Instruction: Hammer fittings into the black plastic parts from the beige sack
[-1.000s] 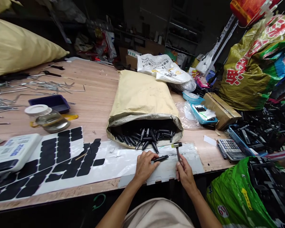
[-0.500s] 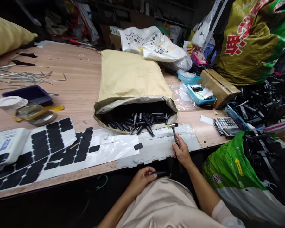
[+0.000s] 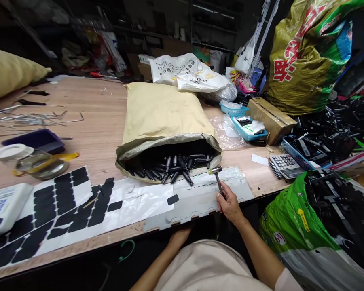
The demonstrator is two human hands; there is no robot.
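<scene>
My right hand (image 3: pixel 227 202) is closed around the handle of a small hammer (image 3: pixel 219 184), whose head rests over the grey sheet (image 3: pixel 200 194) at the table's front edge. My left hand (image 3: pixel 181 236) reaches under that edge; its fingers are hidden, and what it holds, if anything, does not show. Behind the sheet lies a tan sack (image 3: pixel 166 113), its mouth towards me, with several black cylindrical parts (image 3: pixel 176 165) in the opening. A single black pad (image 3: pixel 172 199) lies on the sheet, left of the hammer.
Sheets of black pads (image 3: pixel 63 194), a white device (image 3: pixel 7 206) and a jar (image 3: pixel 42 163) are on the left. A calculator (image 3: pixel 288 165), blue baskets (image 3: pixel 250 135) and a cardboard box (image 3: pixel 271 121) are on the right. A green sack (image 3: pixel 294 222) of black parts stands beside my right arm.
My left hand, which held a black part near my lap, has moved forward under the table edge. My right hand still holds the hammer. The view has tilted up slightly.
</scene>
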